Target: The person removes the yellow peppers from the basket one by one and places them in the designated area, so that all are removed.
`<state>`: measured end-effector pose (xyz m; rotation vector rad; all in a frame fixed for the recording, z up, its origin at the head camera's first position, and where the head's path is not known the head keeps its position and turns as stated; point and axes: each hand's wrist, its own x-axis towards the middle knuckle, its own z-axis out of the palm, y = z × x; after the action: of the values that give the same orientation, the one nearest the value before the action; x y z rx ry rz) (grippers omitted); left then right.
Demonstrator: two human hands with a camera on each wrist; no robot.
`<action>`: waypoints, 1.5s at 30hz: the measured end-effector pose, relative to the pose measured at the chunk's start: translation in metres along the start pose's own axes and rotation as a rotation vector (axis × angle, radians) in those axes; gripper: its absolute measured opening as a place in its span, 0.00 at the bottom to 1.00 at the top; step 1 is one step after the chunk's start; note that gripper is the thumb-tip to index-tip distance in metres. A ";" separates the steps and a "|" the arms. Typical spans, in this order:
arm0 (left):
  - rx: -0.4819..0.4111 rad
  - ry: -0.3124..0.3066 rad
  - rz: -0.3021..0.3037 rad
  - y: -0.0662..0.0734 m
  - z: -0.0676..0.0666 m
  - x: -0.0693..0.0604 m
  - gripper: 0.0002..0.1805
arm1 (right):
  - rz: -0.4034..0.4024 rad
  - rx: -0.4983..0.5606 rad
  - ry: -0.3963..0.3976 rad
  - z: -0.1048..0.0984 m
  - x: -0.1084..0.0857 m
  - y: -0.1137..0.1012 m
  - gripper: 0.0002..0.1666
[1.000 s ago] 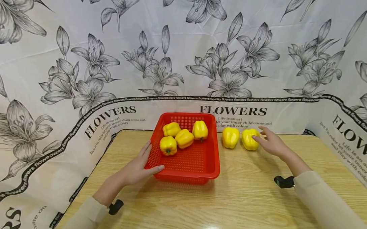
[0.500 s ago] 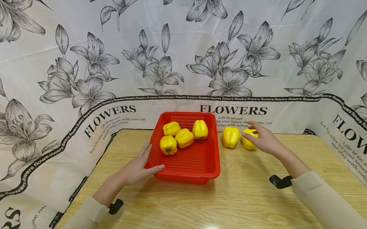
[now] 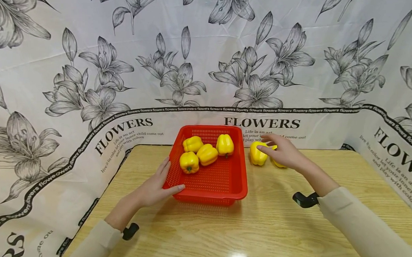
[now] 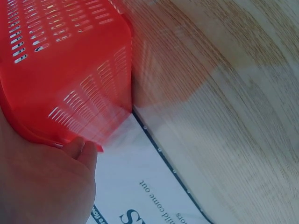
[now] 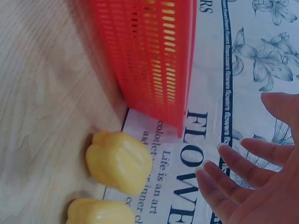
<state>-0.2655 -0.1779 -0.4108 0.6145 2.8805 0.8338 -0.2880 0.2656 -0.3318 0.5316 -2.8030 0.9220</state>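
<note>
A red plastic basket [image 3: 233, 180] holds several yellow bell peppers [image 3: 207, 155]. My left hand [image 3: 151, 187] rests against the basket's near left corner, fingers lying along the left side and thumb on the front rim; the left wrist view also shows this hand [image 4: 51, 177] touching the rim. To the right of the basket, a yellow bell pepper [image 3: 257, 155] stands on the table, with a second bell pepper [image 3: 278, 163] beside it, partly hidden by my right hand [image 3: 285, 152]. That hand hovers over both with fingers spread and nothing held; the right wrist view shows a gap between hand and peppers.
The light wood table [image 3: 209, 234] runs toward me. Behind and along both sides hangs a white cloth [image 3: 191, 87] printed with flowers and lettering. A black wrist device [image 3: 305, 200] sits under my right wrist, another wrist device [image 3: 130, 231] under my left.
My right hand has moved left from the outer pepper to over the one nearer the basket. The left hand, basket and peppers stay in place.
</note>
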 end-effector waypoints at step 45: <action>-0.018 -0.002 0.006 0.002 -0.002 -0.002 0.64 | 0.045 0.027 -0.542 0.071 0.115 -0.068 0.34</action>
<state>-0.2629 -0.1781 -0.4076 0.6222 2.8682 0.8580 -0.3708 0.1397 -0.3241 0.8344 -3.2915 0.9410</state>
